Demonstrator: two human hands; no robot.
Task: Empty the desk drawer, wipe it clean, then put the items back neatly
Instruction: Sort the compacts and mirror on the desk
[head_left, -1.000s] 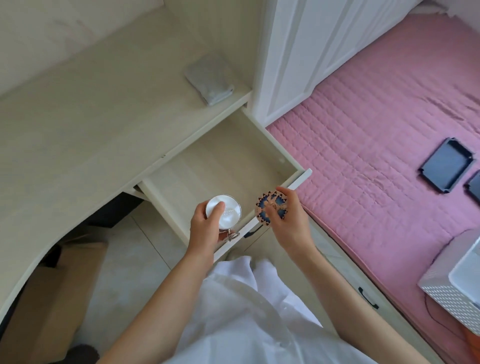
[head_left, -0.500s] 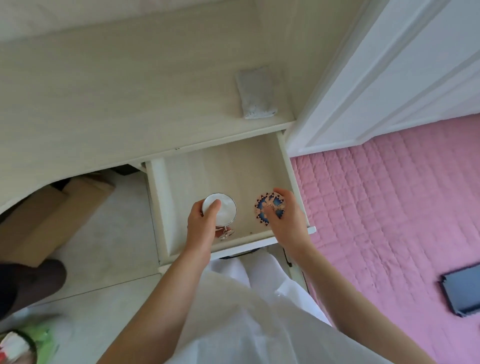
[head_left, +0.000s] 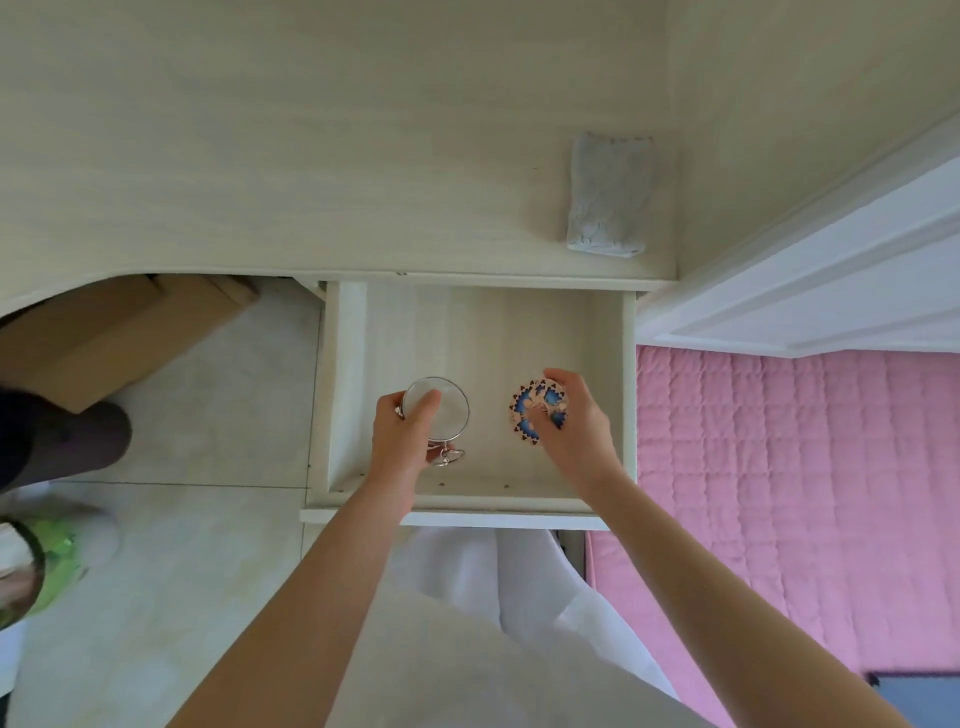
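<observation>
Both hands are down in the open drawer (head_left: 628, 395), and this looks like the putting-back step. The left hand (head_left: 402, 434) has its grip curled round a small round mirror (head_left: 441, 410), a metal ring (head_left: 452, 457) dangling beneath. The right hand (head_left: 574, 421) pinches a blue patterned disc (head_left: 535, 410) just above the drawer floor. Otherwise the drawer holds nothing visible. The grey cloth (head_left: 608, 195) lies folded on the counter (head_left: 260, 156). Next, I'd judge: set both down flat, well apart, and let go.
</observation>
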